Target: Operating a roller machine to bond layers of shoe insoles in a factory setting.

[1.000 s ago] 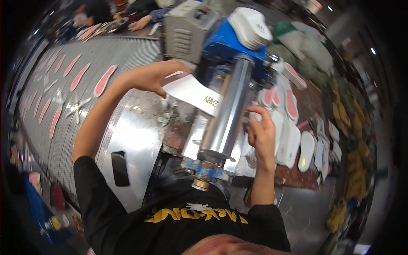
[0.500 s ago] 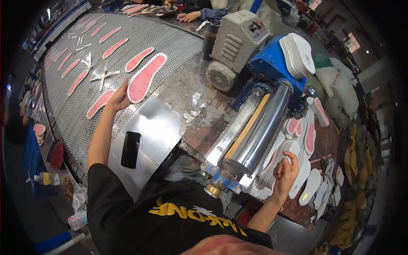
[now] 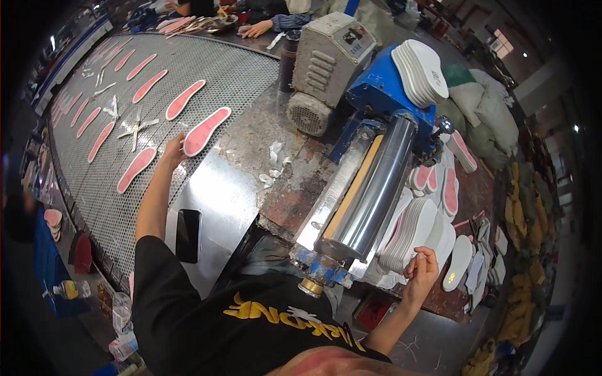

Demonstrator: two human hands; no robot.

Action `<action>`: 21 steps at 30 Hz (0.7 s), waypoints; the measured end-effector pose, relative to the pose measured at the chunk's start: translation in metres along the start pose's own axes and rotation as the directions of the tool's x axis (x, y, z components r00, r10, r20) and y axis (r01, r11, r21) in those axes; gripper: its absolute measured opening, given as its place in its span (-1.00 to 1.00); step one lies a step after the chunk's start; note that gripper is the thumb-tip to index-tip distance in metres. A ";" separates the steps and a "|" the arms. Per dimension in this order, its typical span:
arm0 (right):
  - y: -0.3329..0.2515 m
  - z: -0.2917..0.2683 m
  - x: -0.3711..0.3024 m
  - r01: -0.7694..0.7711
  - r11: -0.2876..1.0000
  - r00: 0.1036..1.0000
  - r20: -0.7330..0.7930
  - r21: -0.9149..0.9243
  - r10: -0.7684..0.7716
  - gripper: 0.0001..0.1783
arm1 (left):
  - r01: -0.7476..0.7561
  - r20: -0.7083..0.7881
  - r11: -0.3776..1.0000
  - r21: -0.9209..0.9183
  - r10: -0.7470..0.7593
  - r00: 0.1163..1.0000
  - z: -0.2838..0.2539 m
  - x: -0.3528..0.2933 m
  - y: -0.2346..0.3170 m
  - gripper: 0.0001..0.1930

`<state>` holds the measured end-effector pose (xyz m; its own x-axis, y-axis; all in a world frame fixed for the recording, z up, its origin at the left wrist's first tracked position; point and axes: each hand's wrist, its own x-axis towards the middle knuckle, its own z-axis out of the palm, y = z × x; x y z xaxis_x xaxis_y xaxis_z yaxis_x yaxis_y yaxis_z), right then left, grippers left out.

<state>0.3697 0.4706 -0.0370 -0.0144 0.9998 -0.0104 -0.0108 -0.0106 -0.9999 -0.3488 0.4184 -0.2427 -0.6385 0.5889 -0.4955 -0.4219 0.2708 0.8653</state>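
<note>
My left hand point(image 3: 175, 152) grips the near end of a pink-topped, white-edged shoe insole point(image 3: 207, 131) at the right edge of a metal mesh conveyor belt point(image 3: 207, 56). This insole is level with the belt or just above it; I cannot tell which. More insoles of this kind point(image 3: 136, 170) lie in rows on the mesh. My right hand point(image 3: 422, 276) has its fingers loosely bent and apart, with nothing visible in them. It hovers beside a stack of white insoles point(image 3: 407, 235) right of a roller machine point(image 3: 376, 194).
A phone point(image 3: 188, 235) lies on the metal sheet point(image 3: 219, 200) by my left forearm. A grey motor point(image 3: 329, 56) stands behind the roller, and white insoles point(image 3: 420, 72) are piled on its blue housing. Loose insoles cover the right-hand table. Another person's hand point(image 3: 256, 29) rests beyond the belt.
The insole in my left hand has come down toward the mesh at the end of a row. My right hand stays near the white stack. The whole view has shifted slightly.
</note>
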 end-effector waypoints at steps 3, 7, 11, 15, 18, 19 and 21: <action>-0.003 -0.012 -0.014 0.042 0.998 0.995 -0.088 -0.052 -0.046 -0.87 | -0.047 0.063 0.999 0.016 0.046 0.997 0.057 0.021 0.014 -0.62; 0.008 -0.039 -0.024 0.096 0.796 0.935 -0.221 -0.598 -0.278 -0.79 | -0.176 0.068 0.976 0.126 0.168 0.983 0.127 0.034 0.005 -0.63; 0.005 -0.050 -0.012 0.022 0.544 0.913 -0.205 -0.839 -0.353 -0.69 | -0.194 -0.019 0.977 0.086 0.196 0.980 0.097 0.067 -0.022 -0.71; 0.022 -0.063 -0.008 -0.117 0.555 0.911 -0.312 -0.824 -0.271 -0.53 | -0.347 0.082 0.894 0.284 0.337 0.938 0.091 0.069 -0.017 -0.69; 0.026 -0.051 -0.003 -0.223 0.387 0.918 -0.326 -0.894 -0.225 -0.31 | -0.543 0.073 0.667 0.510 0.596 0.800 0.059 0.088 -0.002 -0.69; 0.023 -0.046 -0.003 -0.258 0.375 0.942 -0.318 -0.891 -0.108 -0.25 | -0.553 0.071 0.657 0.512 0.609 0.790 0.057 0.086 0.005 -0.69; 0.029 -0.046 -0.011 -0.300 0.374 0.944 -0.328 -0.878 -0.013 -0.21 | -0.488 0.112 0.688 0.537 0.515 0.850 0.088 0.058 -0.001 -0.68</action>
<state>0.4152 0.4604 -0.0663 0.3149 0.9491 -0.0006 0.8777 -0.2915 -0.3804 -0.3287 0.5195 -0.2654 -0.6880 0.7250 0.0333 0.3672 0.3081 0.8776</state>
